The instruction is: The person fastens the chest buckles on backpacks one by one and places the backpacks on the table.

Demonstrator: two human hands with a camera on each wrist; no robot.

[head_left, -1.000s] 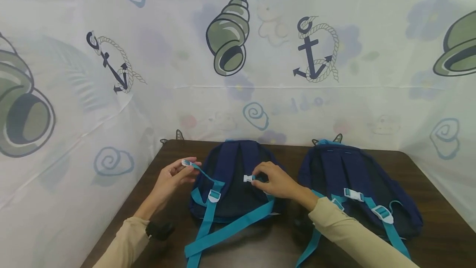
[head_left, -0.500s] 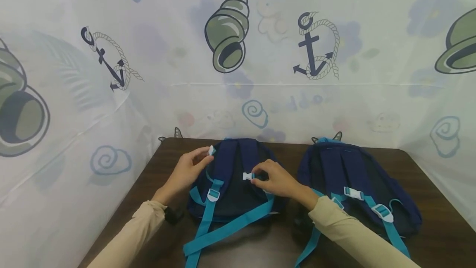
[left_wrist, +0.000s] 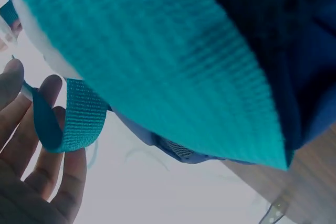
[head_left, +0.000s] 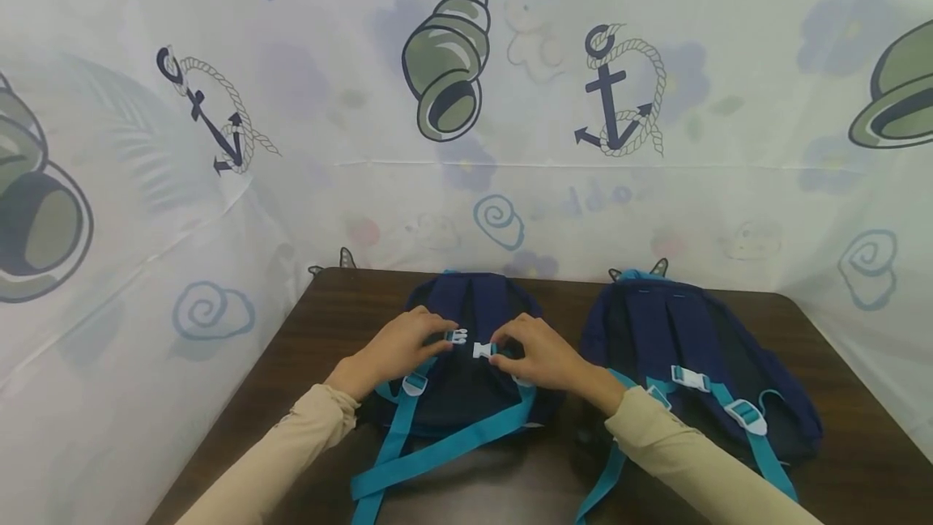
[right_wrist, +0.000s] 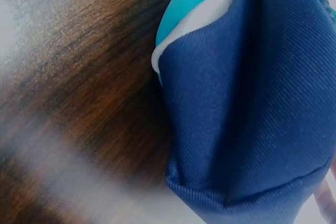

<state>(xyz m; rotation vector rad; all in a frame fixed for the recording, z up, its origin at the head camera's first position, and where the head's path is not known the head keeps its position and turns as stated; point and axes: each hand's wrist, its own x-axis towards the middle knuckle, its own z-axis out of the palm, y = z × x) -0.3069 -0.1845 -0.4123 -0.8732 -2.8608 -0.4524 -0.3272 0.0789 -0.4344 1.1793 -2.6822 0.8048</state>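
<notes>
A dark blue backpack (head_left: 466, 403) lies on the table with its shoulder straps up. Over it, my left hand (head_left: 397, 351) pinches the pronged half of a white buckle (head_left: 457, 336) between thumb and fingers. My right hand (head_left: 543, 351) pinches the white socket half (head_left: 482, 350) just to the right. A small gap separates the two halves, the pronged one slightly higher. In the left wrist view, a thin turquoise strap (left_wrist: 86, 114) loops by the left fingers, behind a wide turquoise strap (left_wrist: 157, 66). Navy fabric (right_wrist: 247, 103) hides most of the right hand in the right wrist view.
To the right lies a second navy backpack (head_left: 700, 330), its white chest buckle (head_left: 690, 379) joined. Turquoise straps (head_left: 445, 450) trail toward the front of the brown table (head_left: 291, 347). A printed white cloth (head_left: 350, 87) hangs behind and at the left.
My left hand has moved right over the backpack, bringing the pronged buckle half close to the socket half. My right hand has stayed almost in place, keeping its pinch.
</notes>
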